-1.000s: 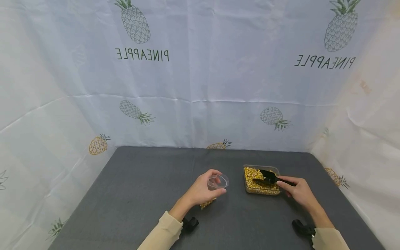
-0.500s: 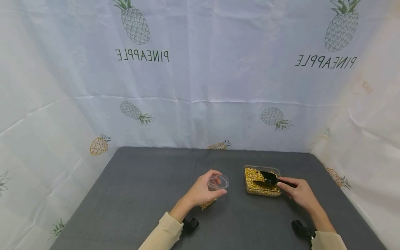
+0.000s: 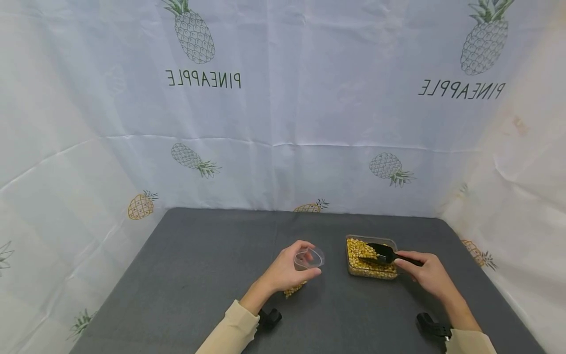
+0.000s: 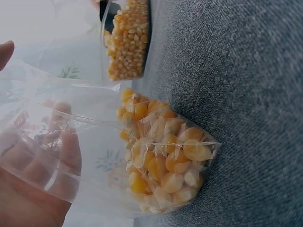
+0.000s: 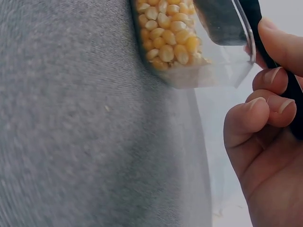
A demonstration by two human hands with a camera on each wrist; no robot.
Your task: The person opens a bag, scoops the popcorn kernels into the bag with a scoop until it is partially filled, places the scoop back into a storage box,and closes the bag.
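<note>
Left hand (image 3: 283, 270) is curved around the mouth of a clear bag (image 4: 163, 156), thumb and fingers spread so the opening stands wide; kernels fill its lower part, which appears to rest on the counter (image 3: 212, 270). Right hand (image 3: 430, 276) grips the handle of a black scoop (image 3: 385, 253), blade among the corn (image 3: 357, 251) in a clear tub (image 3: 373, 273), right of the bag.

Risks (judged): thin film could slip or fold inward if the left hold loosens, so kernels would land outside. A heaped or tilted scoop could spill over the gap between tub and bag. Blade catching the tub's wall could drag it.

Edges: tub sits nearer the counter's far and right edges than the bag; most open room lies left.
</note>
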